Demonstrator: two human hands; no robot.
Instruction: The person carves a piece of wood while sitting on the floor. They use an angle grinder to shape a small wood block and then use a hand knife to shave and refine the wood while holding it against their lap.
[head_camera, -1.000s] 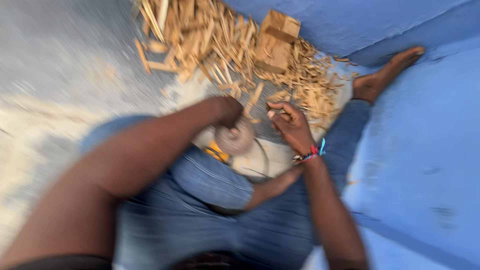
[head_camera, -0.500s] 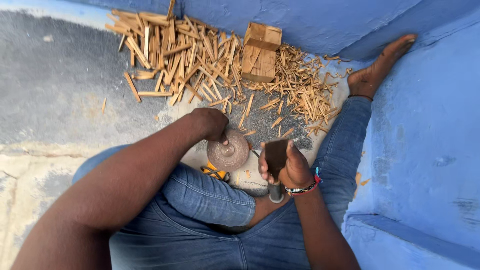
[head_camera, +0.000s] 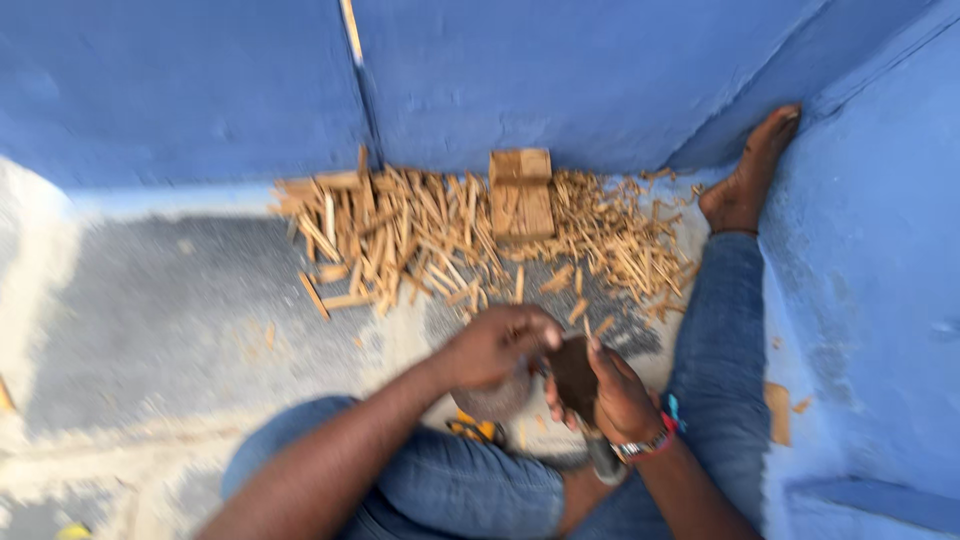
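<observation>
Blue walls (head_camera: 600, 70) fill the top and right of the head view, meeting in a corner. Grey concrete floor (head_camera: 170, 320) below, pale and dusty at the left edge. Person seated on it in blue jeans (head_camera: 730, 340), right leg stretched toward the corner, bare foot (head_camera: 750, 170) against the wall base.

Heap of split wooden sticks (head_camera: 400, 235) lies along the foot of the wall, longer pieces to the left, finer splinters (head_camera: 620, 235) to the right. Small wooden block (head_camera: 521, 193) sits upright-looking in the middle of the heap, touching the sticks on both sides.

Left hand (head_camera: 495, 345) curled over a rounded, greyish-brown lump (head_camera: 495, 400), fingers closed on top of it; what the lump is cannot be told through the blur. Right hand (head_camera: 615, 395) just beside, clamped around a dark tool (head_camera: 578, 378) with a broad dark head up by the fingers and a handle running down past the wrist. The two hands nearly touch, low centre, between the knees.

Wristband and watch (head_camera: 645, 445) on the right wrist. Small yellow-and-black object (head_camera: 470, 430) on the floor under the left hand, partly hidden.
</observation>
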